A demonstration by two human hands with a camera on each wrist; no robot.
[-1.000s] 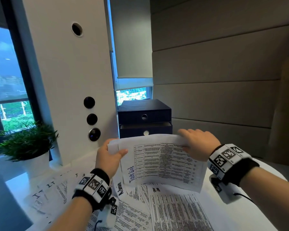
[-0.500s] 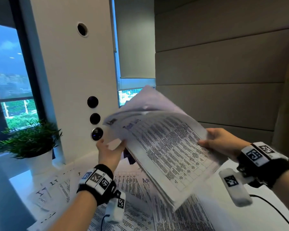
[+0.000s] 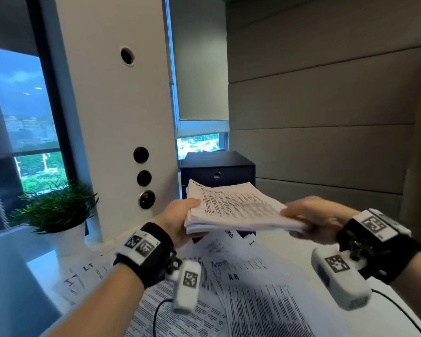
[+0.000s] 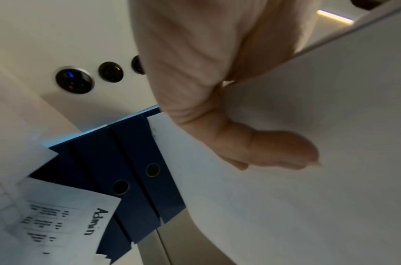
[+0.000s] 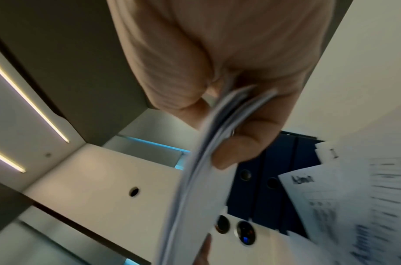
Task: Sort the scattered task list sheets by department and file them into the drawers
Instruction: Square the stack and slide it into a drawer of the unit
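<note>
- An office corner: a white table [image 3: 289, 242] runs up to a padded wall, with a window on the left.
- Nearest the person, loose sheets [image 3: 253, 300] cover the table — some headed "Admin", one "H-R", and a few at the left marked "IT". These look unsorted and unfiled, so most of the work seems left.
- Above them, a stack of papers [image 3: 236, 210] is held level in the air between both hands.
- The left hand [image 3: 180, 220] grips the stack's left edge, thumb on top and fingers curled beneath.
- The right hand [image 3: 311, 215] pinches the right edge, thumb under and fingers over; it is blurred in the head view.
- Just behind the stack stands the dark drawer box [image 3: 216, 169]. Its visible drawers look closed, so the stack has not gone in yet — which department it belongs to cannot be read.
- At the far left, a potted plant [image 3: 56, 205] sits by the window.
</note>
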